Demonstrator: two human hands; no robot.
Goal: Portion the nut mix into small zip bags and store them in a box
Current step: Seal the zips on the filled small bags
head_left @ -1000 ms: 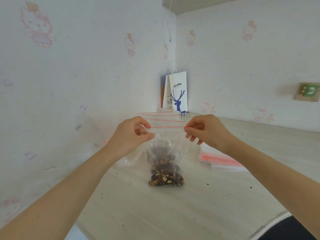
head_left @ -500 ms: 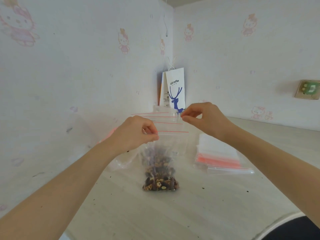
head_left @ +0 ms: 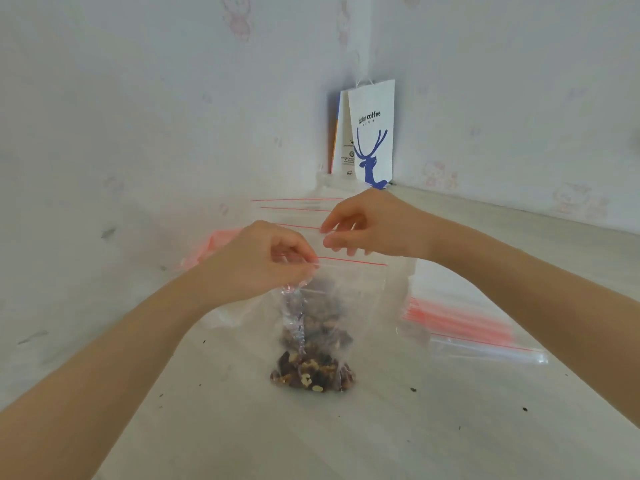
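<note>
1. Zip bag (head_left: 349, 299): upright, with its bottom touching the table (head_left: 242, 427) and its top hanging from my grip. I keep it vertical so the nut mix (head_left: 311, 374) settles low, clear of the seal.
2. Left hand (head_left: 263, 261): thumb and forefinger pinch the bag's top-left corner at the red seal strip (head_left: 353, 262). My read is that this anchors one end so the strip can be pressed closed along its length. The seal looks not yet run.
3. Right hand (head_left: 377, 226): off this bag, above and behind it. Fingers are curled, with the tips at the end of a red line further back. I can't tell whether it pinches anything.
4. Counts: one filled bag in hand, two hands. Three more red seal lines (head_left: 298, 199) sit behind it, likely three bags standing. If there is a box around them, its walls are too clear to make out.
5. Stack of empty bags (head_left: 460, 323): one stack, just right of the work spot, probably kept there for easy reach. The number of bags is unreadable.
6. Further out:
   - one patch of pink plastic (head_left: 214, 244) by the left wall
   - a paper coffee bag (head_left: 372, 133) in the corner with a second paper bag behind it, so two
   - crumbs (head_left: 413, 389) scattered on the table
</note>
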